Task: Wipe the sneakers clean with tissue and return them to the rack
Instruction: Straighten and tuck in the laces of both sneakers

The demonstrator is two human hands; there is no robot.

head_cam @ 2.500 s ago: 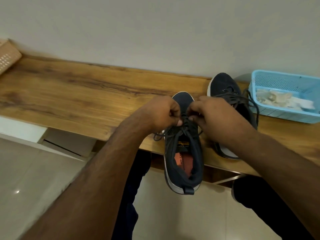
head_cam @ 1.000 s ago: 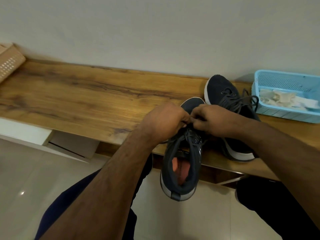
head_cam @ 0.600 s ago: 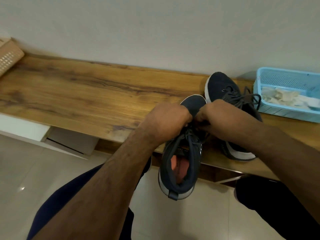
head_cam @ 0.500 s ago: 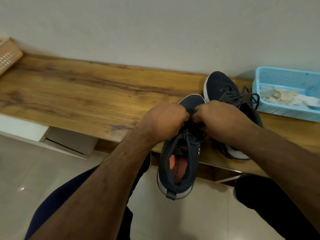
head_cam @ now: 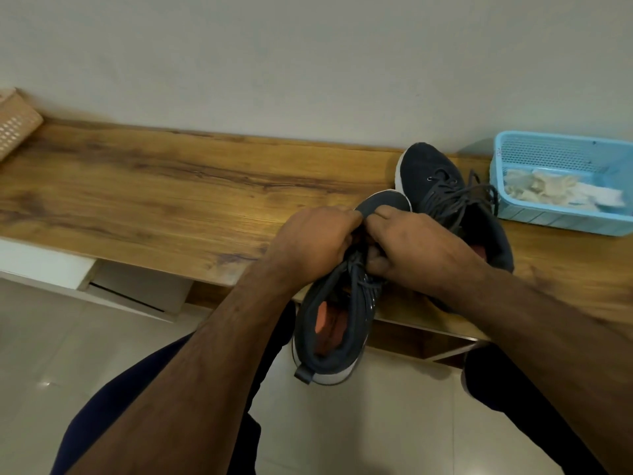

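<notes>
From the head camera, a dark sneaker lies with its long axis running away from the person, toe toward the wall and heel toward the viewer. Its front half rests on the wooden shelf; the heel end overhangs the shelf's near edge above the floor. An orange insole shows through the opening. The left hand and the right hand sit knuckle to knuckle over the laces, fingers curled down and pinching them near the tongue. A second sneaker stands on the shelf just to the right, toe also toward the wall, angled a little left, its toe touching or nearly touching the first one's; its laces lie loose. To its right sits a blue basket holding crumpled tissue.

The shelf is a long board of brown wood grain set against a plain pale wall. A tan perforated box sits at its far left end. The floor is pale glossy tile, and the person's dark trousers show below.
</notes>
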